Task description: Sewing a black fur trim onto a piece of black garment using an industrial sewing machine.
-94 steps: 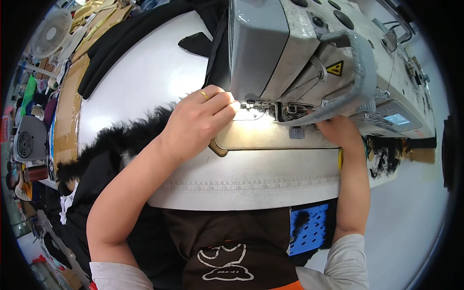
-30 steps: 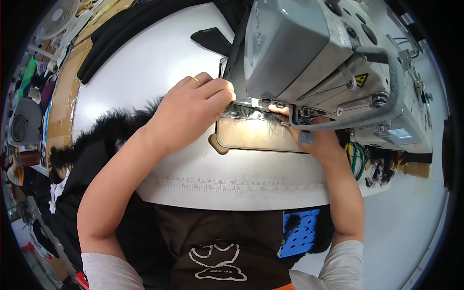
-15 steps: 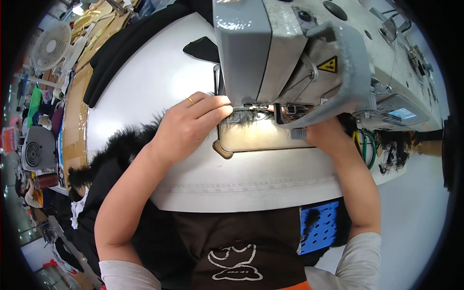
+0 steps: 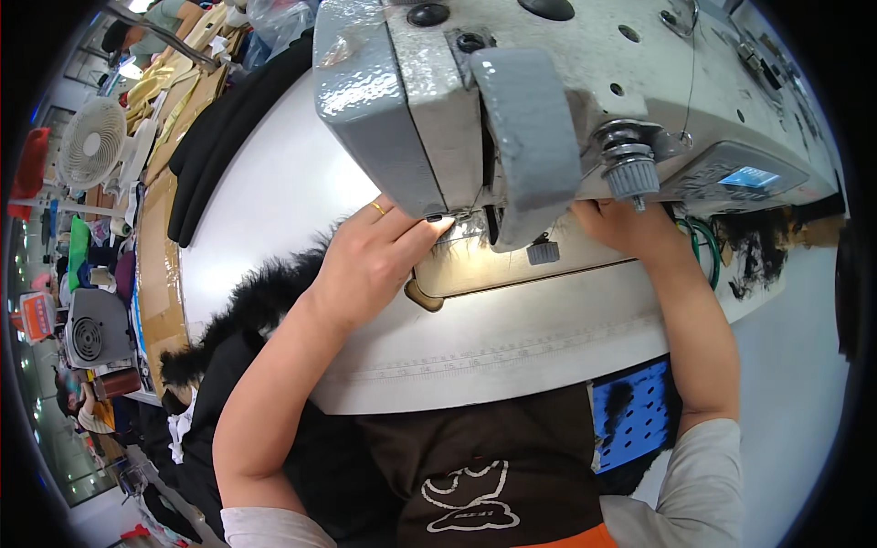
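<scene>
My left hand (image 4: 361, 269) is closed at the sewing machine's (image 4: 438, 110) needle area, thumb and fingers pinching the edge of a black fluffy trim (image 4: 265, 294). The trim trails leftward over the white table and down to dark cloth beside my left forearm. A few thin dark fibres show on the lit metal bed (image 4: 493, 270), by the fingertips. My right hand (image 4: 635, 228) reaches in behind the grey guard (image 4: 530, 137) and the tension knob; its fingertips are mostly hidden, so what they hold does not show. The needle and presser foot are largely covered by the guard.
Folded black cloth (image 4: 242, 119) lies along the table's left edge, next to a cardboard-covered surface (image 4: 157, 265). A white fan (image 4: 91, 142) stands at far left. Green cables (image 4: 703, 245) and black fluff (image 4: 758, 247) are at right. A blue perforated panel (image 4: 630, 416) sits below the table edge.
The view has shifted and tilted, so the machine head appears further left and now covers more of the needle area. Both hands stay at the machine; less of the fluffy trim shows near the needle.
</scene>
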`<action>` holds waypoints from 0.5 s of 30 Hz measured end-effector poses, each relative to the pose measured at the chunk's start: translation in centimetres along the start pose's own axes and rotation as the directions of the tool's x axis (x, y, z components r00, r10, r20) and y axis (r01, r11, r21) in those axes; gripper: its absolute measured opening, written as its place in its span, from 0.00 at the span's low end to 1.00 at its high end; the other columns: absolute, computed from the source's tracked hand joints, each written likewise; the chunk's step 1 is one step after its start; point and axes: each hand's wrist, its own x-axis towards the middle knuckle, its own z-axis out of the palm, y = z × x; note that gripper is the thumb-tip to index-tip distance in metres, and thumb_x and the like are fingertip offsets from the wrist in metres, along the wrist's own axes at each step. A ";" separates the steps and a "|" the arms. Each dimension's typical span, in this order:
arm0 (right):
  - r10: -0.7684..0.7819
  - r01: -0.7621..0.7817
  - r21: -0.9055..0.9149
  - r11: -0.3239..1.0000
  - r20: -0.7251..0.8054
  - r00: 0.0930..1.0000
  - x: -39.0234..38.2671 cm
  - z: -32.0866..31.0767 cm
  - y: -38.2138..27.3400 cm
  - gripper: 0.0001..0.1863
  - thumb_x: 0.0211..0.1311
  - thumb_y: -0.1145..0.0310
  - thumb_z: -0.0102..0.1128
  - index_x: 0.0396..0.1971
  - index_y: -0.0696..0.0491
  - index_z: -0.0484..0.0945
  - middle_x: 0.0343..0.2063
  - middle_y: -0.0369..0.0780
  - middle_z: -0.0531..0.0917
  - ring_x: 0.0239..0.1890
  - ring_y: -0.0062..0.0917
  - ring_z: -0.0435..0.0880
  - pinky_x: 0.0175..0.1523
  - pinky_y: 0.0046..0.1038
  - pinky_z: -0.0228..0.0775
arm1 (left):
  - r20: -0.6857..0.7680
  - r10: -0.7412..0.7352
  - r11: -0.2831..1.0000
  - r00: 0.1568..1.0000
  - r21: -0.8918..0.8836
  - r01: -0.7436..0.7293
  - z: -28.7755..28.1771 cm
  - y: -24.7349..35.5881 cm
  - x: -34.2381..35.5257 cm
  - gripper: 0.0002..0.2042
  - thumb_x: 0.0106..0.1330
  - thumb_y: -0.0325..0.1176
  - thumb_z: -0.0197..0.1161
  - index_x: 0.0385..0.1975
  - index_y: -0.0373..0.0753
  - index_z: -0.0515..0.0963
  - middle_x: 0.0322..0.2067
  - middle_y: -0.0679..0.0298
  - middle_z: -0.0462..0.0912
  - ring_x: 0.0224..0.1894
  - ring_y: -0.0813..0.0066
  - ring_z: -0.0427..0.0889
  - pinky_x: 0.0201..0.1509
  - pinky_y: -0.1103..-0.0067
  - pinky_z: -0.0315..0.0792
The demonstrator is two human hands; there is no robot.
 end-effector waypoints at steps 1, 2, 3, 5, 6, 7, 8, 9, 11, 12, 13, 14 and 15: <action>0.035 -0.034 -0.012 0.999 0.023 0.999 -0.1 0.0 0.2 0.14 0.70 0.59 0.61 0.50 0.47 0.86 0.46 0.39 0.88 0.47 0.40 0.86 0.53 0.37 0.77 | 0.021 -0.019 1.000 1.000 0.009 0.018 0.2 0.0 -0.1 0.12 0.55 0.23 0.66 0.40 0.36 0.81 0.39 0.60 0.83 0.45 0.59 0.82 0.44 0.71 0.79; 0.032 -0.031 -0.016 0.999 0.027 0.999 -0.3 -0.1 0.4 0.14 0.70 0.59 0.61 0.50 0.47 0.86 0.46 0.39 0.88 0.47 0.40 0.86 0.53 0.37 0.77 | 0.042 -0.038 0.999 0.998 0.018 0.037 0.3 0.1 -0.2 0.12 0.55 0.22 0.67 0.40 0.37 0.81 0.39 0.60 0.83 0.45 0.59 0.82 0.45 0.70 0.79; 0.054 -0.054 0.026 0.998 0.017 0.998 -0.4 -0.1 0.6 0.15 0.70 0.57 0.62 0.50 0.47 0.86 0.46 0.39 0.88 0.48 0.41 0.85 0.54 0.37 0.76 | 0.023 -0.025 0.999 0.999 0.034 0.024 0.3 0.1 -0.2 0.11 0.56 0.23 0.67 0.40 0.37 0.82 0.39 0.60 0.83 0.45 0.59 0.82 0.45 0.70 0.79; 0.077 -0.077 0.064 0.995 0.010 0.997 -0.6 -0.1 0.9 0.16 0.70 0.56 0.63 0.50 0.47 0.85 0.47 0.40 0.88 0.49 0.41 0.85 0.55 0.37 0.76 | 0.017 -0.034 0.999 0.999 0.021 0.034 0.4 0.2 -0.2 0.10 0.57 0.23 0.67 0.39 0.37 0.82 0.38 0.60 0.83 0.44 0.59 0.82 0.44 0.70 0.79; 0.066 -0.064 0.086 0.994 -0.019 0.998 -0.7 0.0 1.2 0.17 0.69 0.56 0.64 0.50 0.48 0.85 0.47 0.40 0.88 0.49 0.41 0.85 0.55 0.38 0.76 | 0.015 -0.042 0.999 0.999 0.010 0.042 0.5 0.2 -0.1 0.09 0.57 0.23 0.67 0.38 0.37 0.82 0.38 0.61 0.83 0.44 0.59 0.82 0.44 0.70 0.79; 0.054 -0.048 0.110 0.993 -0.049 0.997 -0.7 0.1 1.5 0.17 0.67 0.55 0.65 0.50 0.49 0.85 0.47 0.41 0.88 0.50 0.41 0.84 0.56 0.38 0.75 | 0.012 -0.045 0.999 0.999 0.011 0.045 0.5 0.2 -0.1 0.09 0.57 0.23 0.67 0.38 0.37 0.82 0.38 0.61 0.83 0.44 0.59 0.82 0.44 0.70 0.79; 0.050 -0.045 0.109 0.993 -0.048 0.998 -0.9 0.1 1.7 0.17 0.67 0.55 0.65 0.50 0.49 0.85 0.47 0.41 0.88 0.50 0.41 0.84 0.56 0.38 0.75 | 0.000 -0.046 0.999 0.999 -0.012 0.046 0.5 0.2 0.1 0.08 0.57 0.24 0.68 0.37 0.37 0.82 0.36 0.61 0.83 0.44 0.59 0.82 0.43 0.70 0.79; 0.061 -0.048 0.181 0.982 -0.068 0.996 -1.0 0.1 2.0 0.18 0.67 0.56 0.66 0.50 0.49 0.85 0.47 0.41 0.87 0.51 0.42 0.84 0.56 0.39 0.75 | -0.012 -0.047 0.998 0.999 -0.034 0.046 0.6 0.3 0.1 0.07 0.58 0.24 0.68 0.36 0.37 0.82 0.35 0.61 0.83 0.43 0.59 0.82 0.42 0.70 0.79; 0.069 -0.046 0.247 0.968 -0.084 0.994 -1.1 0.2 2.4 0.18 0.66 0.56 0.66 0.50 0.50 0.85 0.47 0.42 0.87 0.51 0.43 0.84 0.57 0.39 0.74 | -0.025 -0.045 0.999 0.999 -0.011 0.045 0.9 0.4 0.1 0.04 0.59 0.25 0.68 0.33 0.37 0.81 0.33 0.61 0.82 0.42 0.60 0.82 0.40 0.70 0.78; 0.044 -0.029 0.178 0.984 -0.080 0.996 -1.1 0.3 2.5 0.18 0.66 0.57 0.66 0.50 0.50 0.85 0.47 0.42 0.87 0.51 0.43 0.83 0.57 0.39 0.74 | -0.023 -0.050 0.999 0.998 -0.004 0.050 1.0 0.4 0.0 0.04 0.59 0.25 0.68 0.31 0.37 0.80 0.33 0.61 0.81 0.42 0.60 0.81 0.40 0.70 0.78; 0.018 -0.009 0.112 0.994 -0.076 0.997 -1.0 0.4 2.5 0.18 0.65 0.58 0.67 0.50 0.50 0.84 0.47 0.43 0.87 0.52 0.43 0.83 0.57 0.40 0.74 | -0.019 -0.056 0.998 0.998 0.004 0.056 1.0 0.3 -0.2 0.04 0.59 0.25 0.68 0.30 0.37 0.79 0.32 0.61 0.81 0.41 0.60 0.81 0.40 0.70 0.78; 0.014 -0.006 0.110 0.994 -0.073 0.997 -0.9 0.2 2.3 0.18 0.65 0.58 0.67 0.50 0.50 0.84 0.47 0.43 0.87 0.52 0.43 0.83 0.57 0.40 0.74 | -0.022 -0.060 0.998 0.998 0.002 0.060 1.1 0.3 -0.2 0.04 0.59 0.25 0.68 0.30 0.37 0.79 0.32 0.61 0.81 0.41 0.60 0.81 0.40 0.70 0.78; 0.028 -0.015 0.144 0.990 -0.086 0.996 -0.8 -0.4 2.0 0.18 0.65 0.58 0.67 0.50 0.51 0.84 0.47 0.43 0.87 0.52 0.43 0.83 0.58 0.40 0.74 | -0.041 -0.056 0.998 0.998 0.005 0.056 1.1 0.3 -0.1 0.04 0.59 0.25 0.68 0.29 0.37 0.78 0.33 0.61 0.81 0.41 0.60 0.81 0.40 0.70 0.78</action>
